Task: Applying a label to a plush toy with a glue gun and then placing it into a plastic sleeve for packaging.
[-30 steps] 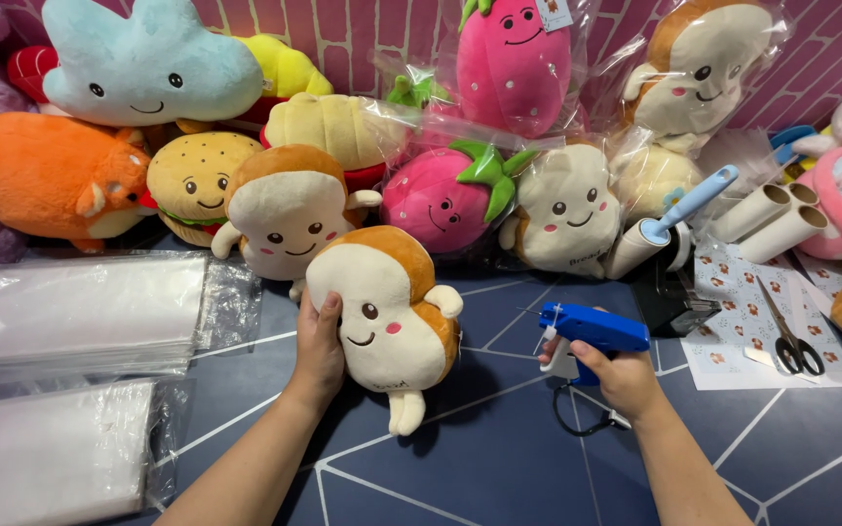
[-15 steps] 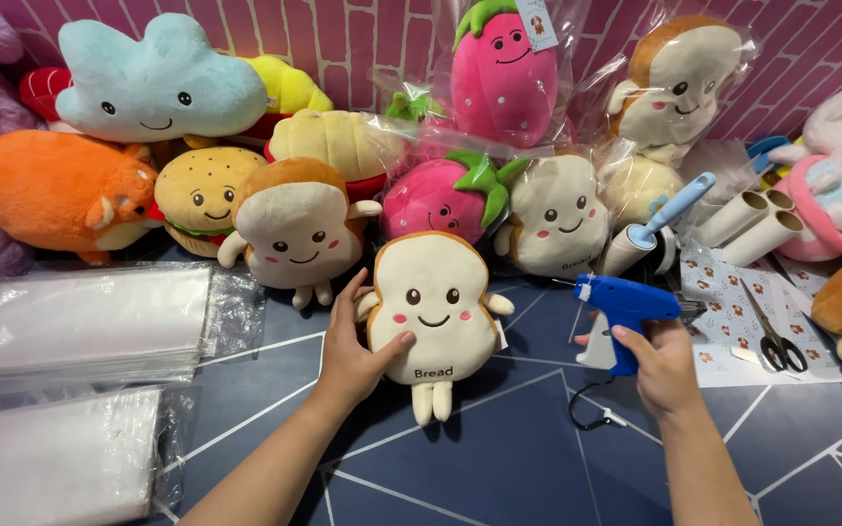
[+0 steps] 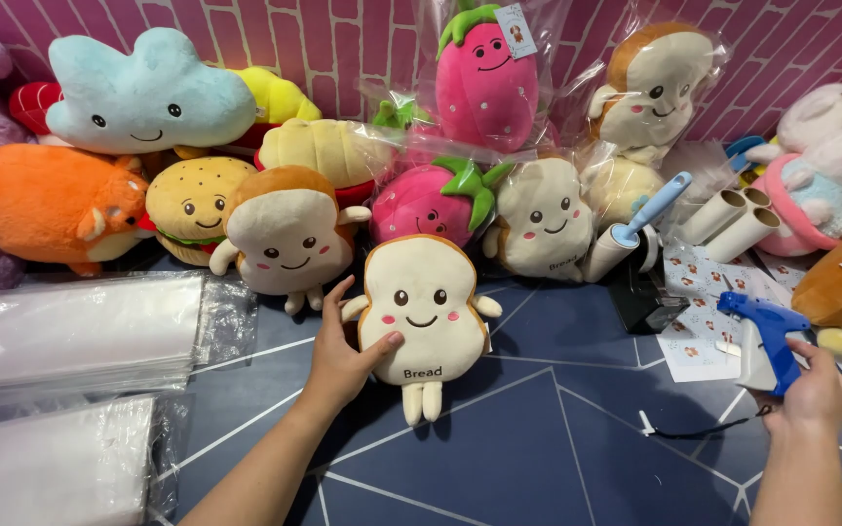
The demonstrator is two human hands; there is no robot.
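A cream toast-shaped plush [image 3: 425, 317] with a smiling face lies face up on the dark blue mat [image 3: 538, 438]. My left hand [image 3: 338, 356] rests on its left edge, thumb across the lower front. My right hand [image 3: 811, 390] grips a blue tagging gun [image 3: 762, 341] at the right, its nozzle pointing left over a sheet of printed tags [image 3: 708, 312].
Behind stand many plush toys: a brown toast [image 3: 285, 234], burger [image 3: 187, 200], strawberries [image 3: 431, 200], bagged toast [image 3: 543, 219], blue cloud [image 3: 143, 93], orange animal [image 3: 36, 205]. Clear plastic bags [image 3: 75, 331] are stacked at left. A lint roller [image 3: 631, 229] and cardboard tubes [image 3: 733, 214] lie at right.
The toast plush has been turned from tilted sideways to face up and set flat. My right hand with the tagging gun has moved away to the right.
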